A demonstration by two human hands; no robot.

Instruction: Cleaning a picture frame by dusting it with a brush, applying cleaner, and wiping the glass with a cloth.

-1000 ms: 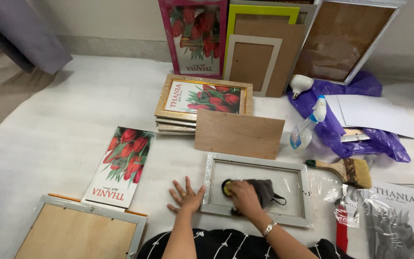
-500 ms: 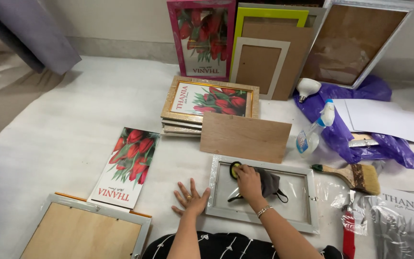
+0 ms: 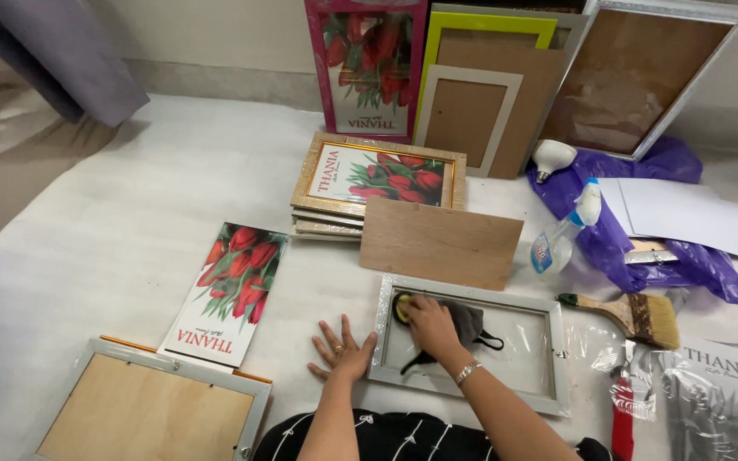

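From my head camera I look down at a white-covered floor. My right hand [image 3: 429, 324] presses down on a dark grey cloth [image 3: 465, 324], fingers curled over it and bunching it against the glass of a pale silver picture frame [image 3: 470, 344] that lies flat in front of me. The cloth sits in the upper left part of the glass, with a bit of yellow showing at its left edge and a thin black strap trailing out below it.

My left hand [image 3: 341, 351] holds nothing: it lies flat, fingers spread, on the white cover just beside the frame's left edge, fingertips touching the rim.

Just above the frame lies a plain wooden board [image 3: 440, 242], and behind that a stack of gold-edged frames [image 3: 376, 182] with a red tulip picture on top. To the left of my left hand lies a loose tulip print [image 3: 231, 290], and near the lower left corner another frame lies face down [image 3: 151, 407], its wooden back up.

To the right of the frame are a wide paintbrush [image 3: 634, 312], a spray bottle [image 3: 561, 236] and a crumpled purple plastic bag [image 3: 642, 230]. More frames [image 3: 471, 94] lean against the wall at the back.
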